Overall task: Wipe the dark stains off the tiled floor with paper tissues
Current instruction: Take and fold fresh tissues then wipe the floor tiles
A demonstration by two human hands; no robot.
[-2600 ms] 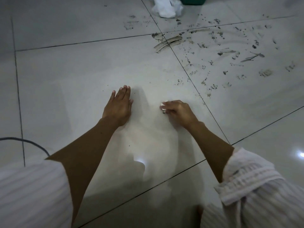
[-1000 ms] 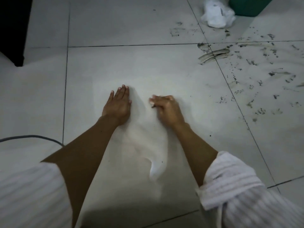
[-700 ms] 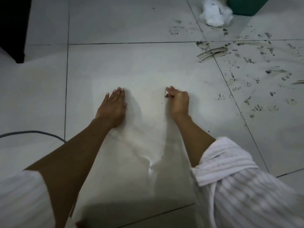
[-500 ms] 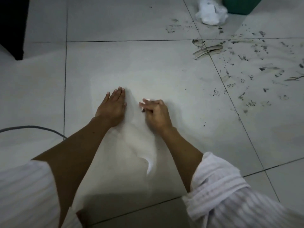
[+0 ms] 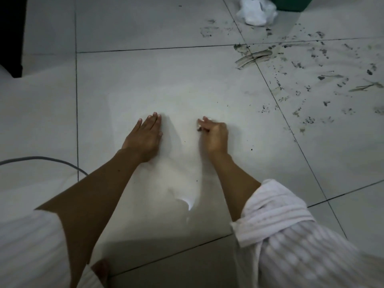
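Note:
My left hand (image 5: pixel 145 138) lies flat on the pale tiled floor (image 5: pixel 187 84), fingers straight and together. A little to its right my right hand (image 5: pixel 214 136) presses down on the same tile with curled fingers that pinch a small wad of paper tissue (image 5: pixel 200 127), of which only a soiled bit shows at the fingertips. The tile around both hands looks wiped. Dark stains (image 5: pixel 311 86) speckle the tile to the upper right, and a thick smear (image 5: pixel 254 57) crosses the grout joint there.
A crumpled heap of white tissue (image 5: pixel 256 11) lies at the top beside a green container (image 5: pixel 291 3). A grey cable (image 5: pixel 41 160) curves in from the left. A dark object (image 5: pixel 11 36) stands at the upper left corner.
My right hand with the tissue has rubbed back and forth across the tile, lately sliding right, away from my left hand. My left hand has stayed flat in place.

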